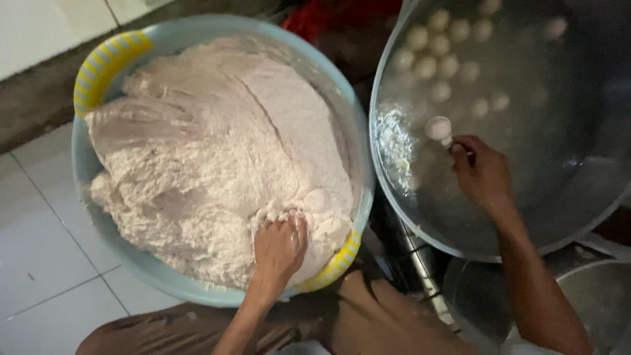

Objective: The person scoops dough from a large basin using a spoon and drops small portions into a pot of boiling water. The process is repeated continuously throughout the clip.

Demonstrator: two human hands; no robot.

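A big light-blue plastic basin [197, 29] with yellow striped handles holds a large mound of pale pinkish paste [217, 151]. My left hand [279, 248] digs into the paste at the basin's near edge, fingers buried in it. To the right stands a wide metal pot [388, 164] of steaming water with several white balls [437, 59] floating at the far side. My right hand [483, 172] reaches over the pot and holds a spoon [439, 128] carrying one white ball just above the water.
White floor tiles [46, 263] lie on the left, with a dark strip beyond the basin. My knees [368, 322] show at the bottom. Another metal vessel [591, 302] sits at the lower right, and something red [342, 16] lies between basin and pot.
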